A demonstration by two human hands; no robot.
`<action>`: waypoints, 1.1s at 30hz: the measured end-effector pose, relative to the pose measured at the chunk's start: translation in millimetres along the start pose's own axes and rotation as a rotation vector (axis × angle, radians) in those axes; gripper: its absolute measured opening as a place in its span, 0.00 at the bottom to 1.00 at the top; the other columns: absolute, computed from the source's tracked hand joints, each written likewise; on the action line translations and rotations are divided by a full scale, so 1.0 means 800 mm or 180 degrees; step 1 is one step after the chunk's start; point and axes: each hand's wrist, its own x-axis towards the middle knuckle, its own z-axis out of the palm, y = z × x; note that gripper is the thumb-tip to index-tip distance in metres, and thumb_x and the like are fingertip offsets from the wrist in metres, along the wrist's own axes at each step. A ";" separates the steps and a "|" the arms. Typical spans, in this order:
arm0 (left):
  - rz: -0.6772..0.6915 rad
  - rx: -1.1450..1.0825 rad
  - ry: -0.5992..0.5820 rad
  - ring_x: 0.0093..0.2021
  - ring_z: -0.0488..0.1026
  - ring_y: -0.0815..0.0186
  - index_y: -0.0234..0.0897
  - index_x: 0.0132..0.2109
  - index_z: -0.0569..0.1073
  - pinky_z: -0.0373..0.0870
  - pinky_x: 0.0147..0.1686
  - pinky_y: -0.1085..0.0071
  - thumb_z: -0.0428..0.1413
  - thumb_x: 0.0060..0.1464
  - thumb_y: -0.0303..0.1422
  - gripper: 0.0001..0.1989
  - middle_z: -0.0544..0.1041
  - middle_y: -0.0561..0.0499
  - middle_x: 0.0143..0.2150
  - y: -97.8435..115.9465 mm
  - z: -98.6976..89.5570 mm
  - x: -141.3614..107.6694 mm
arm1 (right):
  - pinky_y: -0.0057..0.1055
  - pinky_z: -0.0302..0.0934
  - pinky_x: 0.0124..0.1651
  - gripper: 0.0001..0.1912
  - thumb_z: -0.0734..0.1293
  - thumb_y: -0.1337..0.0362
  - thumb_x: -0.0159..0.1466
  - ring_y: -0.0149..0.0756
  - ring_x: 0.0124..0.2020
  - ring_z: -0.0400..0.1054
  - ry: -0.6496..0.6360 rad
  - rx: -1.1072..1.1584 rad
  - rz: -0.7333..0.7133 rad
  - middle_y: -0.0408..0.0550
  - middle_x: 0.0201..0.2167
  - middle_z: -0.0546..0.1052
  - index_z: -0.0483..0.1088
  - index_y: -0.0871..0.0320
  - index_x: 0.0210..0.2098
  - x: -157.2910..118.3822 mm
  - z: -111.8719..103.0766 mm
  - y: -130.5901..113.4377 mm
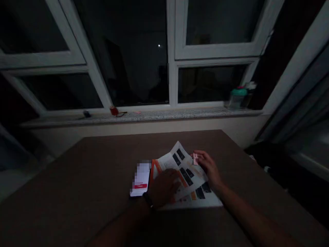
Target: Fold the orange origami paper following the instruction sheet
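A printed paper leaflet (164, 159) with orange bands and dark pictures lies on the table, one page lifted and curling up. My left hand (164, 185), a dark band at its wrist, rests over the leaflet's left part with fingers stretched out across the page. At the page's right edge, my right hand (207, 168) has its thumb and fingers closed on a small pale pink piece (195, 159); what exactly it is, I cannot make out. Left of the leaflet lies a phone (141, 178) with its screen lit, close to my left wrist.
The brown table (108, 161) reaches to the wall below a window. On the speckled sill (154, 116) stand a small red object (114, 110) at left and a container with a teal lid (239, 92) at right. A curtain (303, 92) hangs at the right. The room is dim.
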 end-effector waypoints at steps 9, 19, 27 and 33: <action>0.0160 0.0123 -0.0222 0.66 0.58 0.55 0.40 0.63 0.64 0.57 0.65 0.55 0.50 0.66 0.39 0.21 0.62 0.44 0.67 0.002 0.000 0.000 | 0.42 0.66 0.49 0.21 0.66 0.47 0.60 0.48 0.47 0.73 -0.0513 0.0462 0.0217 0.53 0.47 0.78 0.72 0.54 0.45 -0.004 0.011 -0.006; -0.0063 -0.0222 0.0884 0.46 0.70 0.58 0.37 0.46 0.68 0.69 0.48 0.59 0.46 0.64 0.31 0.08 0.73 0.45 0.46 0.006 -0.010 0.004 | 0.41 0.62 0.53 0.17 0.65 0.52 0.64 0.46 0.48 0.72 -0.0851 0.0171 0.0150 0.53 0.47 0.78 0.72 0.54 0.47 -0.007 0.006 0.008; 0.0210 -0.0104 0.1671 0.57 0.63 0.56 0.38 0.55 0.65 0.59 0.58 0.54 0.44 0.64 0.29 0.14 0.68 0.43 0.55 0.013 -0.023 0.001 | 0.38 0.62 0.50 0.19 0.68 0.53 0.63 0.44 0.46 0.71 -0.1232 -0.0251 0.0213 0.51 0.45 0.77 0.71 0.55 0.49 -0.008 0.002 0.020; 0.0187 0.0049 0.1456 0.59 0.63 0.57 0.38 0.54 0.68 0.57 0.60 0.54 0.43 0.65 0.30 0.14 0.70 0.44 0.56 0.008 -0.020 0.002 | 0.35 0.61 0.49 0.17 0.69 0.55 0.62 0.41 0.46 0.70 -0.1448 -0.0413 0.0340 0.50 0.44 0.76 0.71 0.55 0.47 -0.010 0.005 0.021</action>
